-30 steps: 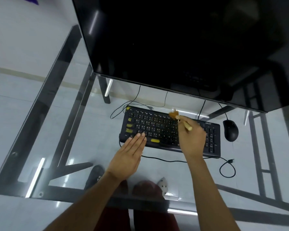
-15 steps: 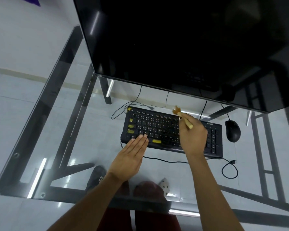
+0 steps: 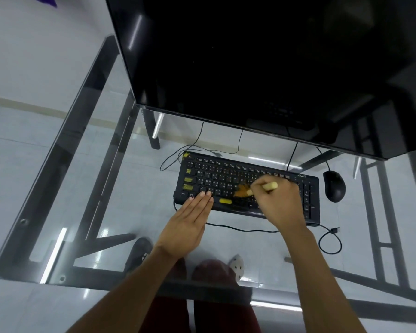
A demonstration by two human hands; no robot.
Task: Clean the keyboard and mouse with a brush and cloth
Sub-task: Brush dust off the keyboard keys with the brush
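A black keyboard (image 3: pixel 226 174) with a few yellow keys lies on the glass desk (image 3: pixel 130 212). My left hand (image 3: pixel 190 222) rests flat with straight fingers on the keyboard's near-left corner. My right hand (image 3: pixel 279 203) grips a small brush (image 3: pixel 245 191) with a pale wooden handle; its orange bristles touch the keys near the keyboard's middle, low rows. A black mouse (image 3: pixel 334 186) sits to the right of the keyboard, untouched. No cloth is in view.
A large dark monitor (image 3: pixel 250 68) overhangs the far side of the desk. The keyboard cable (image 3: pixel 329 239) loops near the front right; more cables (image 3: pixel 195 147) trail behind the keyboard. My knees and the dark desk frame show through the glass.
My right hand has swept the brush from the keyboard's top edge down and left to the middle keys. The left hand has stayed in place.
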